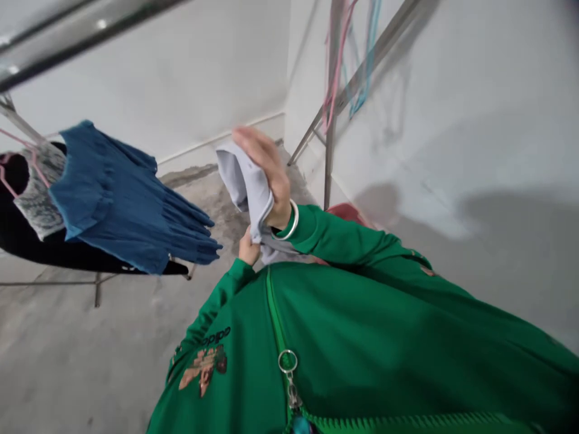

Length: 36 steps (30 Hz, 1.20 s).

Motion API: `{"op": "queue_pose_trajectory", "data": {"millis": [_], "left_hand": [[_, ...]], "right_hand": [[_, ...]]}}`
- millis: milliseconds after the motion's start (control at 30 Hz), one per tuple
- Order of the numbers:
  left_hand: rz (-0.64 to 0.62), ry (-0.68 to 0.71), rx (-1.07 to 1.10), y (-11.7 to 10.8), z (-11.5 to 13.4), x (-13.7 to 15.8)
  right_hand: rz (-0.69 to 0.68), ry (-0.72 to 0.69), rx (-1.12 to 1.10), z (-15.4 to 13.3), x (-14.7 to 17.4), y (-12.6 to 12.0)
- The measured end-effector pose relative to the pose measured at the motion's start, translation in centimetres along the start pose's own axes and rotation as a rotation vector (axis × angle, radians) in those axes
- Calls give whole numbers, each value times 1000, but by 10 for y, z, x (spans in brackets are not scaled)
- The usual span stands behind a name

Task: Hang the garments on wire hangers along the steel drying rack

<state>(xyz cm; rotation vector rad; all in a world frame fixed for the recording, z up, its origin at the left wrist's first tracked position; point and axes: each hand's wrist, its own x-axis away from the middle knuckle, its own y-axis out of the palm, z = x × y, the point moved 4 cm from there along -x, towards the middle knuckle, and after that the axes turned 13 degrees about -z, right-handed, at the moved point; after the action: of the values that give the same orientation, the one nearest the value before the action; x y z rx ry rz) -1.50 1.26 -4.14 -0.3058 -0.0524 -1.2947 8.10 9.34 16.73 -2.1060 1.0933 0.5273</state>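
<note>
A light grey garment (253, 184), bunched and folded, is up in front of my chest. My right hand (266, 163), with a white bangle at the wrist, is at its upper edge. Its fingers are bent over the cloth and slightly blurred; the thumb is hidden behind the fabric. Lower down, my left hand (248, 248) is closed on the same garment, pinching a lower part of it. More of the grey cloth hangs below and behind my right wrist, partly hidden by the green sleeve.
At left, a blue dress (122, 199) hangs beside a black garment (27, 241) and a pink hanger (34, 160). A metal rail (90, 36) crosses the upper left. Pink and blue hangers (364, 84) hang from a metal frame (329, 157) by the right wall. Something red (348, 212) is behind my right sleeve.
</note>
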Motion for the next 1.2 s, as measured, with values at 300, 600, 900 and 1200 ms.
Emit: {"op": "queue_pose_trajectory", "data": {"millis": [300, 600, 900, 1200], "left_hand": [[-176, 110, 4, -50, 35, 27], [-165, 238, 312, -108, 84, 54], [24, 306, 555, -146, 115, 64], [244, 251, 482, -162, 126, 109]], "right_hand": [[-390, -208, 315, 40, -43, 2], [-657, 273, -44, 133, -47, 76], [-973, 930, -401, 215, 189, 113], [-974, 911, -679, 189, 263, 227]]}}
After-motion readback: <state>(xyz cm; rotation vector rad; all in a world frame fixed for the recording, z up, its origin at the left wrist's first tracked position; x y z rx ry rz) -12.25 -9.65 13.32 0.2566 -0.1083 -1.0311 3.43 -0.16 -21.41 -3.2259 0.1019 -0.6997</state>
